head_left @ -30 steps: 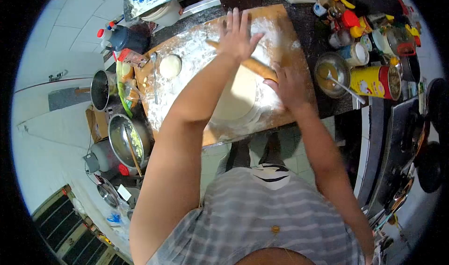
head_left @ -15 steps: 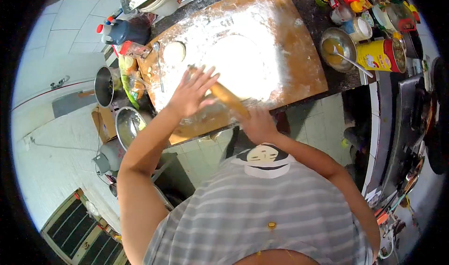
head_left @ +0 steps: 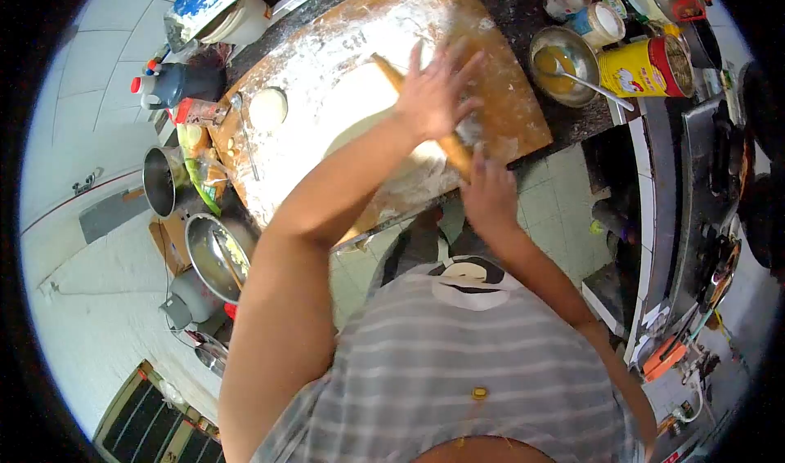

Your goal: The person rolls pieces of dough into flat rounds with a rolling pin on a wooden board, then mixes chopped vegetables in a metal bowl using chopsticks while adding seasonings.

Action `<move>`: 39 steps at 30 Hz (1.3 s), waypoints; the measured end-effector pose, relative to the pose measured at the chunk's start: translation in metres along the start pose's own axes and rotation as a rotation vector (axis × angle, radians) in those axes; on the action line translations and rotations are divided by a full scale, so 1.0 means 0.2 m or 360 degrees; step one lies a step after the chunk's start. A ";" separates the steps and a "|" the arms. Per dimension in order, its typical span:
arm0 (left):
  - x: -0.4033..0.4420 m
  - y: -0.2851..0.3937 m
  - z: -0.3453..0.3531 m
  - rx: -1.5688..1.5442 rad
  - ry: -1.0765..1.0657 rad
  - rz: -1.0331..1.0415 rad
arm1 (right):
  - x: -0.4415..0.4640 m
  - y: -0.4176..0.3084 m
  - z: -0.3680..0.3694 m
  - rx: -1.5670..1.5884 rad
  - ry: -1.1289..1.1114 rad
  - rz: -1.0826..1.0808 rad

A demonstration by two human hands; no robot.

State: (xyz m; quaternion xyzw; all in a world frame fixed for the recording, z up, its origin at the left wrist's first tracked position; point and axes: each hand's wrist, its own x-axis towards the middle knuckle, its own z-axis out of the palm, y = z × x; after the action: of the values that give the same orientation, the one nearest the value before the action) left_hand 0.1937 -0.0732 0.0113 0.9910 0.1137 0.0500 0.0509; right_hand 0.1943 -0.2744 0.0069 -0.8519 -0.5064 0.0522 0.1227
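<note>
A wooden rolling pin (head_left: 455, 154) lies slantwise over the right part of a large flat round of dough (head_left: 353, 107) on the floured wooden board (head_left: 523, 120). My left hand (head_left: 437, 95) is spread over the middle of the pin, its fingers apart. At the pin's lower end, near the board's front edge, my right hand (head_left: 489, 193) has its fingers closed round the wood. My left forearm hides part of the dough. A small round piece of dough (head_left: 268, 110) sits at the board's left side, beside a thin metal stick (head_left: 248, 144).
Right of the board stand a metal bowl of yellow liquid with a spoon (head_left: 564, 67), a yellow can (head_left: 634, 69) and several jars. On the left are a dark bottle (head_left: 184, 85), a metal pot (head_left: 159, 181) and a metal bowl (head_left: 204, 254). A white bucket (head_left: 239, 20) stands at the back left.
Since half a second ago, both hands and the rolling pin have moved to the right and away from me across the dough. The camera view has shifted too.
</note>
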 end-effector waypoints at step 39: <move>0.20 -0.40 0.08 0.0037 0.0241 -0.0447 | 0.55 0.29 0.01 0.0022 0.0296 -0.0472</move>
State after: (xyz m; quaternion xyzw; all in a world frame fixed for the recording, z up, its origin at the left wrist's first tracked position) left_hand 0.2164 0.0123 -0.0106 0.9592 0.2552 0.1158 0.0372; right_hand 0.2964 -0.2038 -0.0069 -0.7681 -0.6126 -0.0421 0.1813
